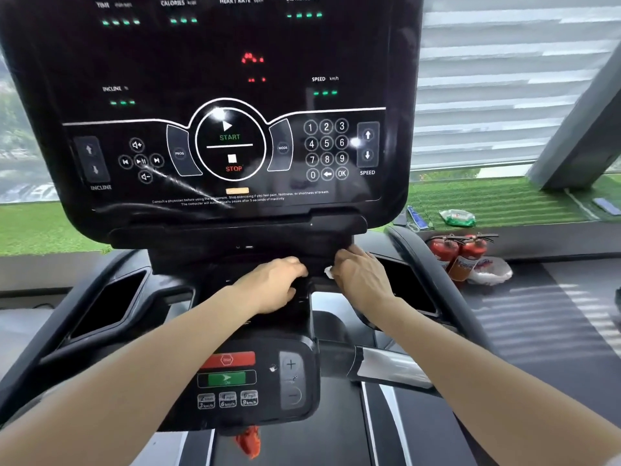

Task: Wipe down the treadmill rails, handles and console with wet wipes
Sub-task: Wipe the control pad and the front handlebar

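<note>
At frame centre, under the console [228, 105], your right hand [361, 275] presses a white wipe [328, 272] to the black ledge, fingers curled round it. Your left hand [274, 285] grips the black housing beside it, fingers curled over. Right of frame: blinds [504, 79], green turf [497, 200], two red extinguishers [458, 252].

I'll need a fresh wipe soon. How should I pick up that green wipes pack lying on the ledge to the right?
Probably from above: the wipes pack lies flat on the green ledge, a soft pouch. Pinch across its narrower width near the middle, reaching with the right hand, the nearer one, which now holds a white wipe.
</note>
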Available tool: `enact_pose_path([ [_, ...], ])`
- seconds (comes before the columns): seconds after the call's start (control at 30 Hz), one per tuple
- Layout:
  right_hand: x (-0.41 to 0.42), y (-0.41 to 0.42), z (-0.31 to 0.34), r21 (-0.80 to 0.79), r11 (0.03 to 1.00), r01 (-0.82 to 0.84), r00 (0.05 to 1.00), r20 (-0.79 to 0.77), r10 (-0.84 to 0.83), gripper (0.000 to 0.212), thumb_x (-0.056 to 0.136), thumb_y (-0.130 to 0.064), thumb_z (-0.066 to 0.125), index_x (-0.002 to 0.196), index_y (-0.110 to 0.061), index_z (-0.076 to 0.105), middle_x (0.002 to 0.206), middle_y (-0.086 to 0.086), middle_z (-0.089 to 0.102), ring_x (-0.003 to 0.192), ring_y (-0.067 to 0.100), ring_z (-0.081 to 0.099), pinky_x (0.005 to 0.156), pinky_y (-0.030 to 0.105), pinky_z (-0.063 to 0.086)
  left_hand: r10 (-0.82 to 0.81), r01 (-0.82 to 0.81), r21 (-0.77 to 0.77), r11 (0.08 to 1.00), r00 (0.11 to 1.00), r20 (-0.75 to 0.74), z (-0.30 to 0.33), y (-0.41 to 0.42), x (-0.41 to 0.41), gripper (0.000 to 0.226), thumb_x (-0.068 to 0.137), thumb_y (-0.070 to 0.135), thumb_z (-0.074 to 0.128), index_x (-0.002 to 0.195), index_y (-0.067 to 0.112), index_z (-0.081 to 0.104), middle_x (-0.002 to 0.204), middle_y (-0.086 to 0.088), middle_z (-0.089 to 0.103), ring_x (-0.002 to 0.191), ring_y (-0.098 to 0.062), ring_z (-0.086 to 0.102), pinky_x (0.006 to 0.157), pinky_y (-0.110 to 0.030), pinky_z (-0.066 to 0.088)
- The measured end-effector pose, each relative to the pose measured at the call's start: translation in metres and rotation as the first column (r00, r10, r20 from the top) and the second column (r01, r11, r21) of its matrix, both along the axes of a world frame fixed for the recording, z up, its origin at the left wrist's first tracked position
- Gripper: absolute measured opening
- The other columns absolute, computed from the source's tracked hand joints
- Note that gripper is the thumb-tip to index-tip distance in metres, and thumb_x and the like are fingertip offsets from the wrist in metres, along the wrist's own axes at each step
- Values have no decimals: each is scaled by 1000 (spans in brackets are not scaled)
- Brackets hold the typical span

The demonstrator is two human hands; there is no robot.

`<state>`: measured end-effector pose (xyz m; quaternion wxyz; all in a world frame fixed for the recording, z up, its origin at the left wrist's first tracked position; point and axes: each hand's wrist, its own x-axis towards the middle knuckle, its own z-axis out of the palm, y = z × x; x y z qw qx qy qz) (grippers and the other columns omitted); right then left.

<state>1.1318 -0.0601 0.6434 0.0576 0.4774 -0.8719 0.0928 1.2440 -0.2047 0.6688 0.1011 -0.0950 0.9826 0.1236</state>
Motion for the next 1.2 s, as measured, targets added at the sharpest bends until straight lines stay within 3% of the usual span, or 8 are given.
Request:
enact_pose_path([
  [0.07,0,4,-4,-8,1000,-5,1000,-18,5,12,68,-8,75,64,-18,69,74,-1,59,81,24,57,62,28,40,0,0,-3,1000,1000,-8,-1,-1,0,41,92,10,52,132,18,50,133,5,46,117,-21,51,98,-34,42],
  [0.27,-4,-11,4,29,1000,-11,1000,4,11,24,94,-17,48,99,-18,71,103,-1,62,104,21,49,76,26,29,-1,2,-25,1000,1000,4,-1,0,-1,40,91,9,51,130,16,51,130,2,47,114,-24,53,96,-35,43],
  [0.63,-1,-15,6,44,999,-19,1000,-8,20,9,73,-9,70,66,-14,71,70,4,61,73,26,58,63,26,26,2,-1,-22,1000,1000,8,0,2,-1,41,89,4,47,128,15,52,127,0,48,111,-26,54,92,-35,45],
  [0.77,2,1,3,55,998,-37,998,-51,39,28,52,-7,85,47,-19,60,54,0,49,52,23,53,52,22,23,-11,11,-24,1000,1000,-1,0,1,-2,40,88,2,46,125,14,54,127,0,49,110,-25,54,92,-36,43],
  [0.87,1,-1,8,36,999,-2,1000,-31,3,36,81,-15,69,54,-20,46,79,3,59,79,25,58,57,26,31,-4,4,-31,999,1000,6,3,3,-2,42,89,1,45,128,14,53,129,0,48,112,-25,52,93,-33,42],
  [0.93,-2,-7,12,63,997,38,999,32,-40,23,94,-17,51,73,-12,57,98,7,59,98,26,55,65,30,34,3,-2,-34,999,1000,17,3,4,-1,43,89,1,44,130,15,51,131,0,47,115,-25,52,95,-33,42],
  [1.0,-4,-7,14,72,996,54,994,91,-60,21,96,-19,49,91,-5,64,101,9,59,100,29,55,68,32,38,4,-4,-32,999,1000,22,4,5,-1,44,89,1,44,131,15,51,132,0,46,116,-25,51,96,-34,42],
  [1.2,-18,3,10,37,974,223,935,274,-225,17,87,-11,51,82,-7,67,83,14,60,85,38,60,63,28,33,30,-30,13,999,999,21,2,3,0,46,88,-2,43,129,15,52,131,2,47,113,-25,53,96,-38,44],
])
